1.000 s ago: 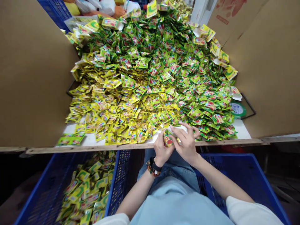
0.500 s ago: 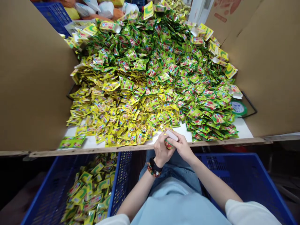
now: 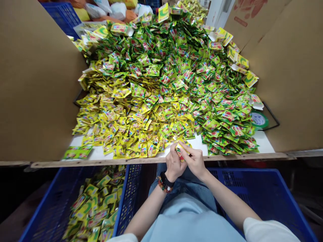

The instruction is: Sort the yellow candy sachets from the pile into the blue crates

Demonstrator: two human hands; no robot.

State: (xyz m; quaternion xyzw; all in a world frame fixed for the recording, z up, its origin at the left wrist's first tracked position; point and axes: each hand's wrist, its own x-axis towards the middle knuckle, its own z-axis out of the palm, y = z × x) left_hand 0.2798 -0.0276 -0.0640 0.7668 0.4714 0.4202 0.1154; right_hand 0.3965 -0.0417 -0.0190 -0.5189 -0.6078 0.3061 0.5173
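Just above the wooden surface edge (image 3: 148,161), yellow-green sachet (image 3: 180,151) pinched between hands.
Left hand (image 3: 175,162), right hand (image 3: 193,158) together, both clamped on it.

The small packet (image 3: 180,150) pinched between the left hand (image 3: 174,162) and the right hand (image 3: 193,158) is mostly hidden by the fingers, so its whole shape cannot be seen; the print on the packets in the big heap (image 3: 161,84) is too small to read, and the lower layers are buried under the top ones; the bags (image 3: 113,10) beyond the heap are cut off by the top edge, and what they hold is hidden; the left blue crate (image 3: 121,198) and the right blue crate (image 3: 254,188) run past the bottom edge; the packets in the left crate (image 3: 93,205) hide its floor; the writing on the round green label (image 3: 259,120) is too small to read; the white sleeves (image 3: 267,232) are cut off below.
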